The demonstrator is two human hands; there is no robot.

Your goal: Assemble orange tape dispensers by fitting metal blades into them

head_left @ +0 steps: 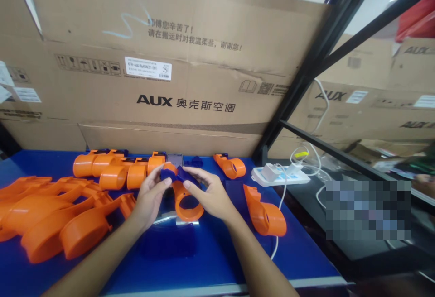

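Observation:
Near the middle of the blue tabletop, my left hand [152, 196] and my right hand [211, 194] are closed on one piece. It is an orange plastic part [189, 211] with a round ring at its lower end. A dark blue plastic piece [181, 175] sits at its upper end, between the fingers of both hands. My left fingers grip the left side of the blue piece, and my right thumb presses near the neck of the orange part. Whether the two pieces are joined I cannot tell. Flat silvery items [185, 221] lie beneath the ring, partly hidden.
Several orange ringed parts [64, 220] are heaped at left; more with dark tops [113, 175] line the back. Single orange parts [273, 218] lie at right. A white power strip [282, 174] with cables adjoins the black rack post [288, 107]. Cardboard [190, 84] walls the back.

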